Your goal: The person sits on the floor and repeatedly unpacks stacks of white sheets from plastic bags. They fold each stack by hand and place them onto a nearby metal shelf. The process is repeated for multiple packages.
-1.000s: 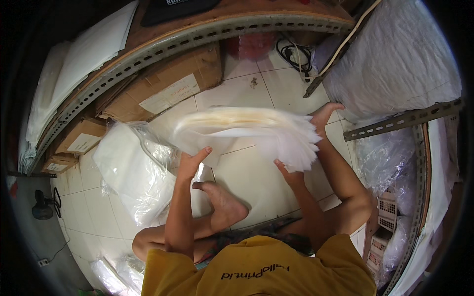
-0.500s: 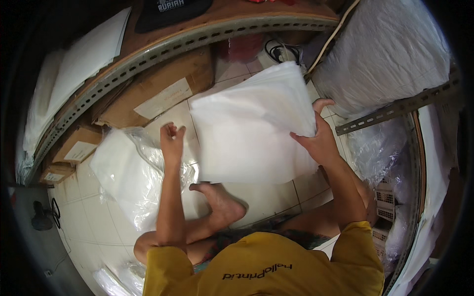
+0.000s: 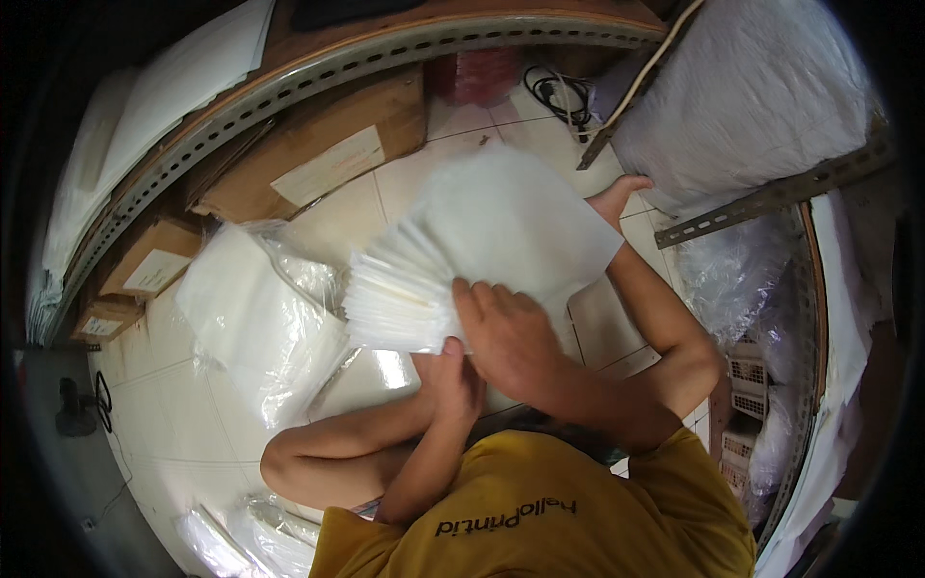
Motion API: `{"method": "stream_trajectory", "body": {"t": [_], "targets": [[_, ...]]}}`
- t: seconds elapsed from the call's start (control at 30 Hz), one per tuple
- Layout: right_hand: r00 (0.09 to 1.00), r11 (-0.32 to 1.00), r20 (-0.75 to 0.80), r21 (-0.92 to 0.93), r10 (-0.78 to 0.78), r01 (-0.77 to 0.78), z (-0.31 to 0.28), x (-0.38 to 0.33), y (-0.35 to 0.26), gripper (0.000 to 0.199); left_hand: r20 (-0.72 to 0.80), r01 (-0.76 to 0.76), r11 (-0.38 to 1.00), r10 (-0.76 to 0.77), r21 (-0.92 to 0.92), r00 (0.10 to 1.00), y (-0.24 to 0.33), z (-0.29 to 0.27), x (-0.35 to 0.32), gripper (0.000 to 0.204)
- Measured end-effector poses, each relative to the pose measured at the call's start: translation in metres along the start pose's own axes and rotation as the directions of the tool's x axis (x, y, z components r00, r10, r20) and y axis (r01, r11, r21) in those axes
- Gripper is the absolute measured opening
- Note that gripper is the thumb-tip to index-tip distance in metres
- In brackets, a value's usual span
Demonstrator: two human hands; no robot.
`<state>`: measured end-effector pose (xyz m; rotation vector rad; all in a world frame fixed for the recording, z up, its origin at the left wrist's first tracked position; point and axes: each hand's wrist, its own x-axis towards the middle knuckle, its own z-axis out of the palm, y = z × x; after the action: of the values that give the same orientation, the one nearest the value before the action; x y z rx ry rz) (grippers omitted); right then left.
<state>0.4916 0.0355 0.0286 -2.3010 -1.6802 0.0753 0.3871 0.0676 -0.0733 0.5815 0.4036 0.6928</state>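
Observation:
A stack of thin white sheets lies across my lap, its left edges fanned into many layers. The near edge is pinched by my left hand, thumb on top and the other fingers mostly hidden below. On top of the fanned part, my right hand grips the sheets with curled fingers, slightly blurred. To the left, a clear plastic bag with white sheets in it rests on the tiled floor, close to the fanned edges.
Cardboard boxes stand under a metal-edged shelf at the far left. A large wrapped bundle is at the far right, near a coiled black cable. Plastic baskets and clear plastic line the right side.
My left hand has come right to the stack's near edge. My right hand has moved left from the stack's right edge onto its top. The sheets have turned and fanned out.

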Motion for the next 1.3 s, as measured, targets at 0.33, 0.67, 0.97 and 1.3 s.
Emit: {"method": "stream_trajectory", "body": {"t": [0.33,0.67,0.97,1.3], "targets": [[0.979,0.884,0.122,0.459,-0.166,0.093,0.108,-0.032,-0.029,0.058,-0.527,0.094,0.974,0.029,0.206,0.849,0.029,-0.055,-0.026,0.061],[0.816,0.834,0.296,0.424,-0.497,0.354,0.124,-0.048,-0.029,0.073,-0.69,0.185,0.897,0.164,0.402,0.705,0.034,-0.077,-0.023,0.082],[0.989,0.77,0.15,0.631,0.003,-0.098,0.156,-0.008,0.07,0.054,-0.732,0.222,0.907,0.124,0.357,0.67,0.019,-0.112,-0.027,0.073],[0.816,0.888,0.489,0.162,0.307,-0.431,0.19,0.066,0.157,0.078,-0.588,0.022,0.998,0.02,0.064,0.809,0.049,-0.106,-0.061,0.072]]}}
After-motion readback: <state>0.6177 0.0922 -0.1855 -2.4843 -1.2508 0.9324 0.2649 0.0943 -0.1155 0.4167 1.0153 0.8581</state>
